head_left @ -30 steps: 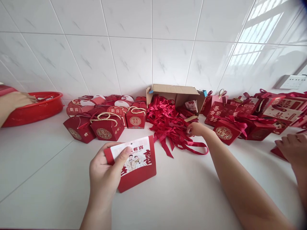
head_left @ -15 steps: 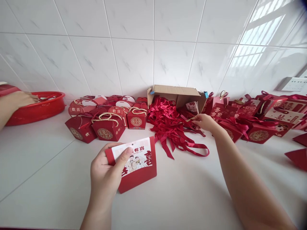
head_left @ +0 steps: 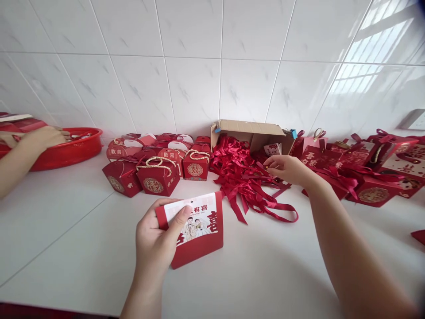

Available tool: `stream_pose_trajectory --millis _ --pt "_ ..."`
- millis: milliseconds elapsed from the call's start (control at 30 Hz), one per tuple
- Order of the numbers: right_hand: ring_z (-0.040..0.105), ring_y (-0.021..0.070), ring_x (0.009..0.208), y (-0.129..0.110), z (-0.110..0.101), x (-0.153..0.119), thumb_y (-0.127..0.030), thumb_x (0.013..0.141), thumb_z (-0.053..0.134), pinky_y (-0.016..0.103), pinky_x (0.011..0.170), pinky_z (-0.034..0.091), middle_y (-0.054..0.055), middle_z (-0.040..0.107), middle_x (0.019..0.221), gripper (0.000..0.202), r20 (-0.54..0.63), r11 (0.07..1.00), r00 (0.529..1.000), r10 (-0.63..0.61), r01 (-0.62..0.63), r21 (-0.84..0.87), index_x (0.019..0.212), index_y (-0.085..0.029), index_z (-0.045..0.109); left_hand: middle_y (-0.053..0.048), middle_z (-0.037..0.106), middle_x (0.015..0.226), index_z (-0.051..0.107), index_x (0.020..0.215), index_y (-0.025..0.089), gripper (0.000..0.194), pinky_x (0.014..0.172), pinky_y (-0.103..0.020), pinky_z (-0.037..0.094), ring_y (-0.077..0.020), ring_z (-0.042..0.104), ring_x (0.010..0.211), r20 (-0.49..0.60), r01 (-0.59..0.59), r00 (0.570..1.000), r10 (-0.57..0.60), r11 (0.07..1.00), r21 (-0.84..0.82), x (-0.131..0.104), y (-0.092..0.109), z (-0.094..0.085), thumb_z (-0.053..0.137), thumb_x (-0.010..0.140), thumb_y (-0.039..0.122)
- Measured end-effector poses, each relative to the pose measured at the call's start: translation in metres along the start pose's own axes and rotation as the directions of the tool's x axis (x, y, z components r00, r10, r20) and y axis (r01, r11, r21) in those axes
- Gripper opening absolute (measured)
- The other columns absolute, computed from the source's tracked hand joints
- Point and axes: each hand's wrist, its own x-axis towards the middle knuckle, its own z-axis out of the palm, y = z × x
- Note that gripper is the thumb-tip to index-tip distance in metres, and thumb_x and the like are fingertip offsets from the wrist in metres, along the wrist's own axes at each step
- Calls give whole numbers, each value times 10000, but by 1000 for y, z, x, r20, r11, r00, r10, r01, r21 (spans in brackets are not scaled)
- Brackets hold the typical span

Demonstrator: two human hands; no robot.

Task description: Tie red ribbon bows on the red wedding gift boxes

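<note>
while left hand (head_left: 156, 237) firm around red packet (head_left: 201, 254), right hand (head_left: 288, 170) half-curled, grip unclear, by ribbons (head_left: 234, 161), carton (head_left: 250, 127), boxes (head_left: 157, 184)

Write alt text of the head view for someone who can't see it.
A person's left grip holds a red packet printed with a cartoon couple; the right grip is at red ribbons spilling from a cardboard box on a white table. Red gift boxes stand on both sides, and another person's hand is at a red basin, far left.
</note>
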Motion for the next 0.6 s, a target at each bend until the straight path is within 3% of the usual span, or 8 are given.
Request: stream_pose_trajectory --millis 133,300,433,600 --pt "630 158 700 -23 -4 -11 -258 786 580 246 606 481 15 688 829 161 28 982 989 -145 140 125 941 -234 614 1 662 596 592 755 191 375 459 -259 534 -187 644 526 2 10 1000 -10 1000 -16 -1 0 0 809 565 432" --pt "620 153 686 -53 -7 -31 -318 786 597 234 556 472 16 666 836 136 115 911 941 -319 271 311 890 -230 585 -6 666 596 594 742 191 369 455 -264 537 -189 643 525 19 11 1000 -10 999 -48 -1 1 0 811 560 428" --pt "599 133 574 -71 -4 -43 -314 806 595 221 487 446 -14 632 682 117 226 882 909 -349 237 407 877 -228 562 1 663 591 592 738 199 369 458 -269 535 -192 644 524 21 1 1000 -1 1000 -19 -1 2 -1 809 558 437" --pt "586 96 488 -86 2 -48 -288 809 633 200 449 473 -25 619 657 234 381 749 816 -435 94 656 1019 -191 600 -2 674 602 577 741 206 365 470 -280 534 -202 653 538 49 8 999 -7 1000 -16 0 1 -3 799 577 445"
